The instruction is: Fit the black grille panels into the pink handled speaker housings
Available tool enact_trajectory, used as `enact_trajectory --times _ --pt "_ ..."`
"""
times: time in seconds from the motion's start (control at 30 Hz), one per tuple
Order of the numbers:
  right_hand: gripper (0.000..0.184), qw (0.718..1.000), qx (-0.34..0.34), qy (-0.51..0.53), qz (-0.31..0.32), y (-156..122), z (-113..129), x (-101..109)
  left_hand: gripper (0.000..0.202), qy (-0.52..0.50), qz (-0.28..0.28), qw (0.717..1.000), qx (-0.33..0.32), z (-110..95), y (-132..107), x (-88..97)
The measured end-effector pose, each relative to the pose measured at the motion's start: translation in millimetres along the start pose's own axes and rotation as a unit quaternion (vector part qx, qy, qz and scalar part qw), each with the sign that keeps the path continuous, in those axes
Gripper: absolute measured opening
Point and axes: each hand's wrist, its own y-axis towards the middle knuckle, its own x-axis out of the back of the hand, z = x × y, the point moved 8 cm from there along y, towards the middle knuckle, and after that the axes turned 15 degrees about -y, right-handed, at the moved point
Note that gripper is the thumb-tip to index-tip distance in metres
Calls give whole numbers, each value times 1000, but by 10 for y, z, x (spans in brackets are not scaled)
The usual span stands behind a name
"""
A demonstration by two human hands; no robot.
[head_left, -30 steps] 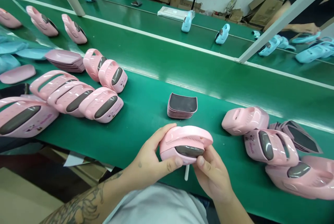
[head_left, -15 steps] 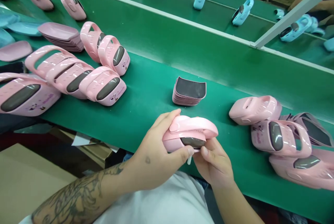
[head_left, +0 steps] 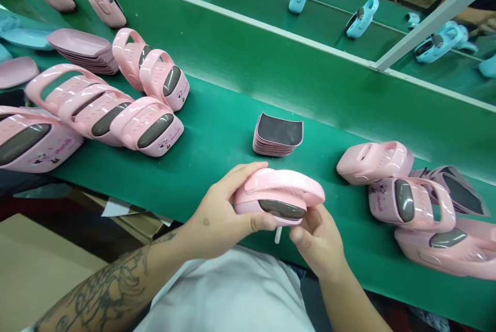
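A pink plastic casing [head_left: 279, 182] with a loop handle and a dark oval window is held above the bench's near edge. My left hand [head_left: 220, 213] grips its left end, thumb along the front below the window and fingers over the far side. At the right end, my right hand [head_left: 320, 241] has its fingers curled against the casing's underside, partly hidden, with the thumb lower and in front. A short white rod [head_left: 278, 235] sticks out below the casing; what it joins is hidden. Just beyond stands a stack of curved dark-faced pink panels [head_left: 278, 133].
Several similar pink casings [head_left: 149, 125] stand at left, beside stacked pink trays [head_left: 81, 48] and blue ones [head_left: 29, 37]. More pink casings [head_left: 411, 203] lie at right. Past the green divider [head_left: 240, 53] are blue casings [head_left: 362, 17]. A metal post [head_left: 430, 17] rises back right.
The casing has shifted slightly left and turned, showing more of its front. My right thumb has dropped away from the casing's lower edge. The white rod shows more fully.
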Motion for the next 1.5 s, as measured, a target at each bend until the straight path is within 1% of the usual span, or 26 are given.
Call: enact_trajectory --times 0.07,0.1,0.17,0.23,0.3,0.4,0.47,0.53,0.67,0.73,0.77,0.83,0.87,0.93,0.97,1.07,1.2,1.27,1.37,1.43,1.5 --pt "73 999 20 -36 -10 16 65 6 74 -82 32 996 16 116 22 34" --pt "72 998 30 -60 -19 24 92 15 73 -116 42 992 19 163 29 50" --pt "79 991 56 -112 -43 39 153 33 72 -151 35 988 7 218 43 104" --pt "85 981 89 -159 -65 45 226 31 72 -157 -4 987 -17 240 61 166" --pt "83 974 113 -182 -77 49 280 -1 77 -158 -45 986 -39 245 84 193" --pt "79 973 126 -181 -73 59 298 -90 82 -158 -115 978 -66 249 117 208" --pt "77 972 134 -179 -71 64 294 -140 81 -161 -169 969 -84 256 123 238" --pt "74 969 150 -183 -75 66 303 -164 77 -164 -212 959 -98 265 124 267" --pt "70 960 173 -209 -67 72 361 -183 71 -172 -268 942 -104 265 141 300" --pt "64 957 188 -219 -44 74 422 -229 67 -196 -284 932 -110 243 153 281" --pt "61 956 196 -213 -41 78 460 -246 65 -205 -287 928 -120 216 159 258" --pt "59 954 218 -190 -74 98 556 -239 64 -203 -278 928 -146 136 176 180" --pt "63 949 234 -180 -109 112 614 -215 66 -190 -270 929 -165 83 186 132" --pt "72 928 275 -170 -184 134 741 -162 68 -161 -246 932 -210 -37 209 27" --pt "76 917 297 -168 -207 147 802 -152 68 -152 -233 932 -233 -96 220 -25" --pt "80 900 339 -151 -226 193 931 -138 63 -151 -201 917 -308 -269 223 -129" --pt "72 886 371 -151 -233 179 1014 -111 62 -119 -185 903 -370 -424 179 -201" --pt "66 883 365 -156 -250 201 1017 -94 62 -109 -186 899 -381 -443 188 -203" --pt "61 887 322 -154 -294 337 985 -54 64 -122 -205 895 -378 -402 287 -138" --pt "63 896 291 -146 -301 457 965 -55 65 -149 -230 895 -353 -343 387 -54" --pt "72 912 271 -133 -279 532 951 -83 66 -187 -252 897 -312 -290 469 29"
